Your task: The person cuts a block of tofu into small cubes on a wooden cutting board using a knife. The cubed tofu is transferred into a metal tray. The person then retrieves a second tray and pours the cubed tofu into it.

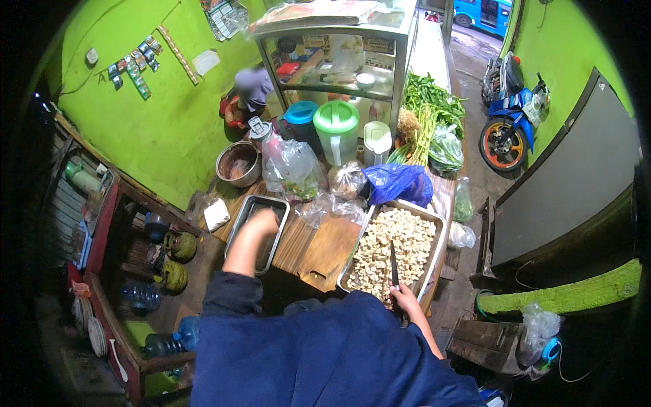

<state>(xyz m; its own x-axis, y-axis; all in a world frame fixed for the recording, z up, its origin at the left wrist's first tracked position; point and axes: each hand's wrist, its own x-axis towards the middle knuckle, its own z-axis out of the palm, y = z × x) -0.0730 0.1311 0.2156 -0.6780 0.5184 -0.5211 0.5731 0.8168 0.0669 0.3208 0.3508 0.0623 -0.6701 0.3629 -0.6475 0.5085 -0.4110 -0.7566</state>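
Observation:
My right hand (403, 298) grips the handle of a kitchen knife (393, 259), its dark blade lying over a metal tray (441, 224) spread with small pale cubes of food (391, 244). My left hand (264, 222) is above a dark rectangular tray (247, 206) at the left; its fingers are blurred, and whether it holds anything cannot be told. Between the two trays lies a wooden cutting board (330, 249). A white block-like packet (216, 215) sits left of the dark tray.
Behind the trays stand a metal pot (239, 164), a green-lidded pitcher (336, 133), clear plastic bags (292, 168) and a blue plastic bag (399, 183). Leafy greens (432, 102) lie at the back right beside a glass display case (335, 61). Another person (254, 86) is beyond the table.

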